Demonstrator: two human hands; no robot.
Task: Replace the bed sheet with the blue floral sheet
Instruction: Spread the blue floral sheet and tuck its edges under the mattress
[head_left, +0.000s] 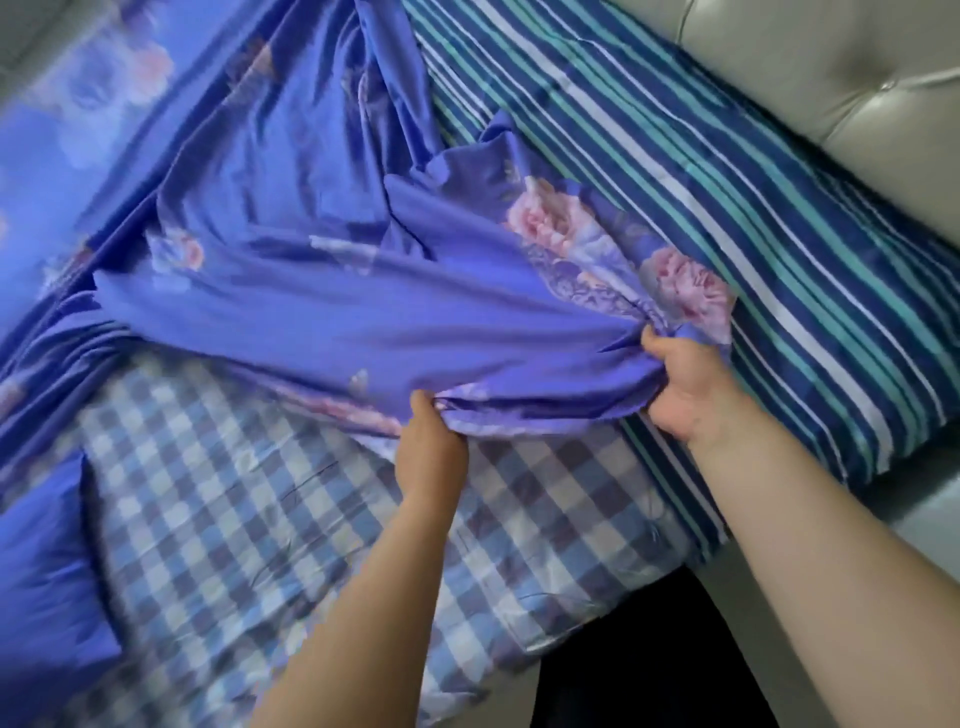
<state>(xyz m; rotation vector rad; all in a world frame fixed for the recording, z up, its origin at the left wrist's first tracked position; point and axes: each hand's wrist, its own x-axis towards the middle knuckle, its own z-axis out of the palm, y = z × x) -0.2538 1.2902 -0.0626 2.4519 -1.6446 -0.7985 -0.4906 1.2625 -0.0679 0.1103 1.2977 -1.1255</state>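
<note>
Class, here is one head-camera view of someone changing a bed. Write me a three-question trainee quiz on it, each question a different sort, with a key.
1. True or false: both hands grip the blue floral sheet.
2. Which pattern lies directly under the left hand? A) checked B) striped C) plain white
3. Fill in: the striped pillow lies against the padded ____.

Key: 1 true; the right hand bunches its edge too. 2 A, the checked sheet. 3 headboard.

Left hand (428, 441): back toward the camera, fingers curled under and pinching a gathered fold of cloth.
Right hand (685, 384): further forward, fist clenched round a bunch of cloth, thumb on top.
Forearms: both bare, reaching forward, well apart.
</note>
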